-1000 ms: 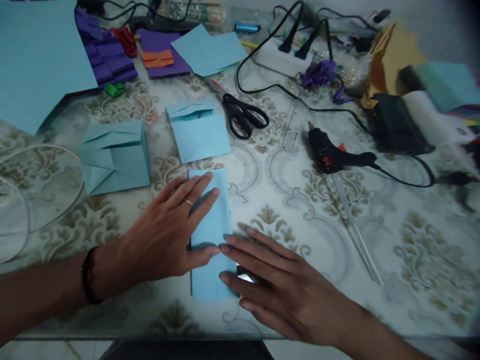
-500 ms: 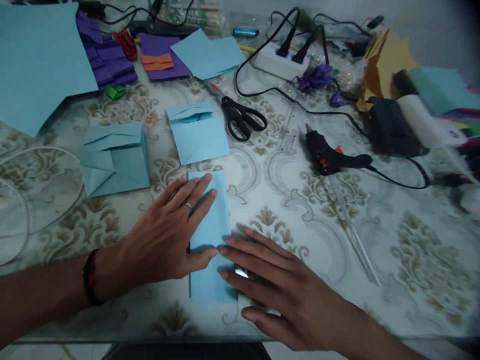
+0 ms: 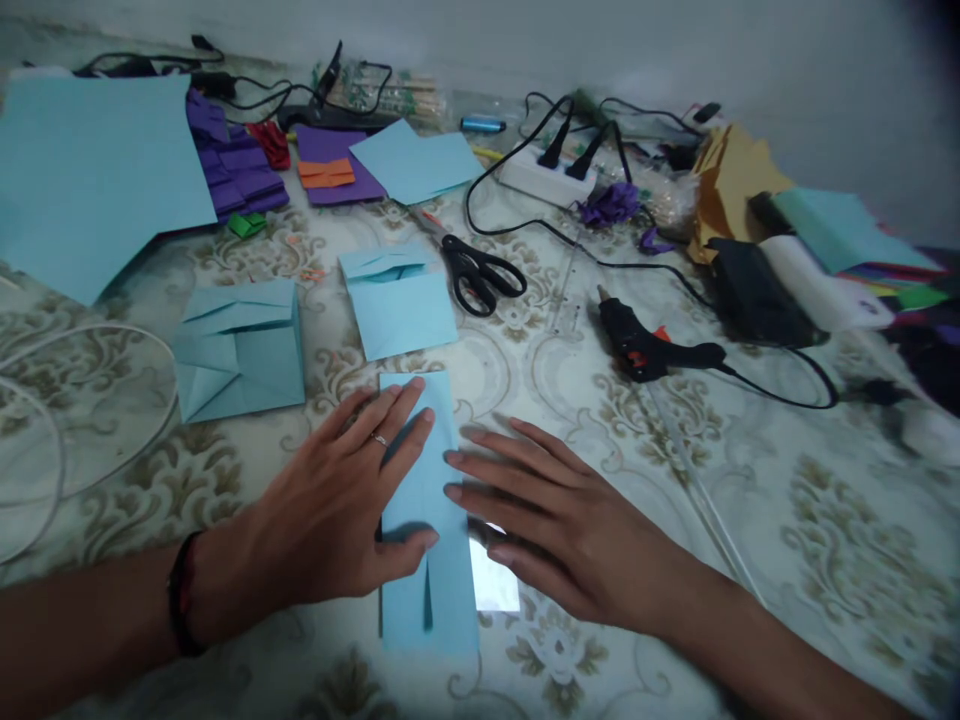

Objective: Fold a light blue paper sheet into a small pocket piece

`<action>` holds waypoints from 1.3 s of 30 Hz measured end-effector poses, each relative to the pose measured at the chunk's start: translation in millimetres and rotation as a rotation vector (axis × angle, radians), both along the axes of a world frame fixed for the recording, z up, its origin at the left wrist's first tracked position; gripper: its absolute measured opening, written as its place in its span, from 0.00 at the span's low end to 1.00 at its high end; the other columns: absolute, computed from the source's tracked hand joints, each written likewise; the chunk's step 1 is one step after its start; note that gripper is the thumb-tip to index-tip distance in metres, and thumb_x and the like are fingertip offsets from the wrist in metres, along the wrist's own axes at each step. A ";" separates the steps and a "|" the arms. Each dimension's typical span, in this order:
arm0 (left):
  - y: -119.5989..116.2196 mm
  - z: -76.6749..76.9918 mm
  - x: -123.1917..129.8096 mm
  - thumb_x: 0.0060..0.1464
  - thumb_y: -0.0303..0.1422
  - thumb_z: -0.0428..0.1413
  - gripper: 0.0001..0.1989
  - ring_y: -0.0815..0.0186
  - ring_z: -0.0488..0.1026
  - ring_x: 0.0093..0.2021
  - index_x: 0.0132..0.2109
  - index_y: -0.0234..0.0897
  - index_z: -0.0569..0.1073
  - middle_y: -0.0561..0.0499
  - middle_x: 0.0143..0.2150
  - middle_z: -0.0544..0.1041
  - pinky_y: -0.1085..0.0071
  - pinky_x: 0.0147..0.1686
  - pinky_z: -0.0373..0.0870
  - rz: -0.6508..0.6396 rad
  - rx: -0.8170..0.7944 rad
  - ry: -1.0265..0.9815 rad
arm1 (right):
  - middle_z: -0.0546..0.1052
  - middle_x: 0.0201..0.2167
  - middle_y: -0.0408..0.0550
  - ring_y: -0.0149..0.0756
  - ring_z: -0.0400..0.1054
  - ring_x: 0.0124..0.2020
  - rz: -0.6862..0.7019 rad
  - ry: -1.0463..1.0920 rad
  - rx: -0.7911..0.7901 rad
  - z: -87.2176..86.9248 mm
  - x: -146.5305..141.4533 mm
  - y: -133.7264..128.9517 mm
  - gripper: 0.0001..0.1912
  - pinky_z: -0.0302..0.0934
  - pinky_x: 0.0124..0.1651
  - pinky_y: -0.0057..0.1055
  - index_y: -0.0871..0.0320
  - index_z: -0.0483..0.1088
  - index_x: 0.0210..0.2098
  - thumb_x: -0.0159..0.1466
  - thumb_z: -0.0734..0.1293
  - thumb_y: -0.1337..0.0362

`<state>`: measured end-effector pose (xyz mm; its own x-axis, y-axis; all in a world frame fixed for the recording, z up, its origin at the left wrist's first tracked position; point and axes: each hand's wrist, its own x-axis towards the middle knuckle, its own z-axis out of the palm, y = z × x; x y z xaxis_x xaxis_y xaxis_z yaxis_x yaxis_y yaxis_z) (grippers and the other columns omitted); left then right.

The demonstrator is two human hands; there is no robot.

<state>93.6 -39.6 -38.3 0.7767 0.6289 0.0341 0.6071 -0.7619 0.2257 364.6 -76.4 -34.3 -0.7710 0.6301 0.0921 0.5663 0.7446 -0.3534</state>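
Observation:
A folded strip of light blue paper (image 3: 442,580) lies lengthwise before me on the patterned tabletop. My left hand (image 3: 337,500) rests flat across its upper left part, fingers spread, thumb on the paper's middle. Along the strip's right edge, the fingertips of my right hand (image 3: 555,510) touch or hover just over the paper; its fingers are stretched out. A narrow dark slit shows between folds low on the strip. Beyond it lie a folded blue paper pocket (image 3: 405,310) and, farther left, a boxier folded blue paper piece (image 3: 244,350).
Black scissors (image 3: 480,275) lie behind the pockets. A glue gun (image 3: 652,345) with a cord sits to the right, near clear glue sticks (image 3: 697,480). A white power strip (image 3: 544,175), a large blue sheet (image 3: 105,170) and coloured papers line the back.
My right hand has shifted up and outward along the strip's right edge, uncovering its lower part and a bright patch on the table. My left hand stays on the paper. The view has tilted upward.

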 end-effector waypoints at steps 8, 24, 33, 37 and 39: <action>-1.3 -3.9 -0.8 0.60 0.51 0.56 0.44 0.43 0.51 0.76 0.72 0.24 0.60 0.30 0.78 0.48 0.48 0.73 0.49 0.000 0.007 -0.018 | 0.71 0.68 0.47 0.47 0.56 0.73 -0.012 0.019 0.029 0.0 -1.6 1.3 0.21 0.43 0.77 0.55 0.57 0.70 0.64 0.73 0.63 0.61; -0.8 -3.5 0.0 0.59 0.51 0.56 0.44 0.42 0.52 0.76 0.72 0.24 0.60 0.30 0.77 0.50 0.48 0.73 0.49 0.000 0.013 -0.013 | 0.69 0.69 0.49 0.46 0.53 0.74 -0.037 0.012 0.029 -2.0 -2.7 1.7 0.21 0.46 0.76 0.56 0.55 0.70 0.64 0.73 0.64 0.61; -2.6 -3.3 -0.2 0.58 0.50 0.58 0.45 0.43 0.51 0.76 0.72 0.22 0.60 0.28 0.77 0.50 0.49 0.73 0.49 0.007 0.021 -0.024 | 0.66 0.71 0.46 0.49 0.47 0.76 -0.036 -0.054 0.034 -1.4 -2.9 4.8 0.24 0.44 0.75 0.60 0.55 0.67 0.67 0.73 0.63 0.61; -2.9 -4.1 -1.3 0.59 0.52 0.56 0.46 0.43 0.50 0.76 0.72 0.22 0.59 0.28 0.77 0.49 0.50 0.73 0.48 -0.001 0.041 -0.015 | 0.63 0.72 0.49 0.49 0.47 0.76 -0.037 -0.061 0.049 -2.8 -3.5 5.3 0.24 0.47 0.74 0.60 0.56 0.66 0.67 0.73 0.63 0.61; -2.6 -4.3 -0.8 0.59 0.52 0.56 0.46 0.43 0.50 0.76 0.72 0.21 0.59 0.27 0.77 0.50 0.50 0.74 0.47 -0.001 0.046 -0.011 | 0.62 0.73 0.50 0.50 0.48 0.76 -0.041 -0.067 0.053 -3.6 -3.8 6.1 0.24 0.47 0.74 0.61 0.56 0.66 0.67 0.73 0.63 0.60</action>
<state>92.8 -42.2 -42.6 0.7767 0.6258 0.0716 0.6040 -0.7722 0.1970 360.9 -70.3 -38.0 -0.7505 0.6566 0.0751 0.6174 0.7371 -0.2747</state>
